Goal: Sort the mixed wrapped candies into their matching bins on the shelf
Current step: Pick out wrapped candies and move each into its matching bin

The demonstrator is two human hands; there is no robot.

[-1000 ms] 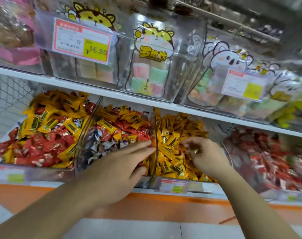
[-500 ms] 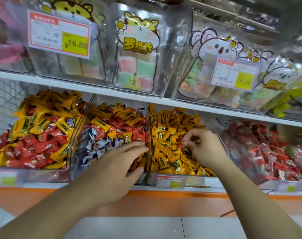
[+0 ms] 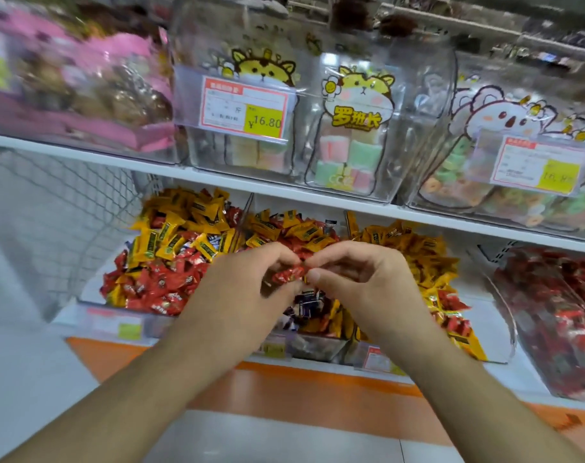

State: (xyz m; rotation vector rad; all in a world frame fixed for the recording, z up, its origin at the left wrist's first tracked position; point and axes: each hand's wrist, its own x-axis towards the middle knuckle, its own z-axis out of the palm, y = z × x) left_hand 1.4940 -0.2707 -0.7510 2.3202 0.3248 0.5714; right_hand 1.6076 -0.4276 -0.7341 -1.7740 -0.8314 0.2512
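A red wrapped candy (image 3: 289, 274) is held in front of the middle bin, between both hands. My left hand (image 3: 247, 289) pinches its left end and my right hand (image 3: 361, 282) pinches its right end. Behind them, clear bins stand on the lower shelf. The left bin (image 3: 170, 252) holds mixed yellow and red candies. The middle bin (image 3: 304, 235) holds red, yellow and dark blue ones, partly hidden by my hands. The bin to the right (image 3: 428, 269) holds mostly yellow candies with some red at its front. The far right bin (image 3: 551, 309) holds red candies.
The upper shelf edge (image 3: 284, 192) carries clear boxes of pastel sweets with price tags (image 3: 244, 108). Pink bags (image 3: 84, 88) sit at the upper left. A white wire mesh (image 3: 60, 202) stands on the left. An orange band (image 3: 317, 389) runs below the bins.
My right hand left the yellow bin with a red candy and moved left. My left hand lifted off the middle bin's divider and met it. Both now pinch the candy. The view shifted.
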